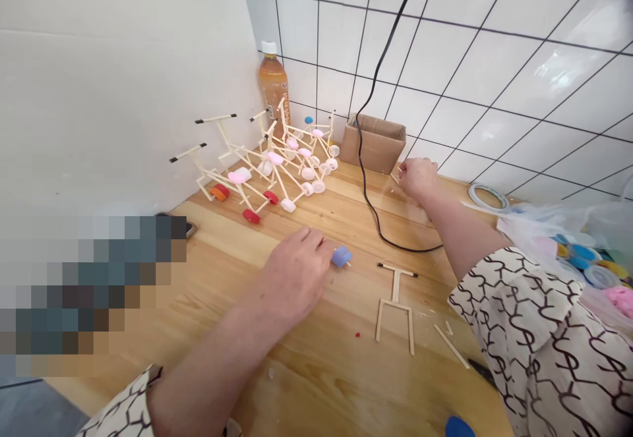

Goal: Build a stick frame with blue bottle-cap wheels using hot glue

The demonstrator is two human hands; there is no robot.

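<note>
A white tiled wall point(494, 74) is rising behind a wooden workbench point(316, 384), where miniature bicycles point(270, 173) built from wooden sticks and bottle caps are standing clustered in the corner (a bottle of orange drink point(273, 84) is standing behind them). A plastic bag of bottle caps point(558, 226) is lying at the bench's right end. A flat stick frame point(395, 298) is lying just right of the person's left hand point(294, 272), which is curling closely around a blue bottle cap point(342, 256) on the bench. The right hand point(418, 180) is pinching narrowly beside a cardboard box point(376, 144) and a black cable point(368, 160); whether it is gripping a thin stick point(394, 177) there cannot be told.
</note>
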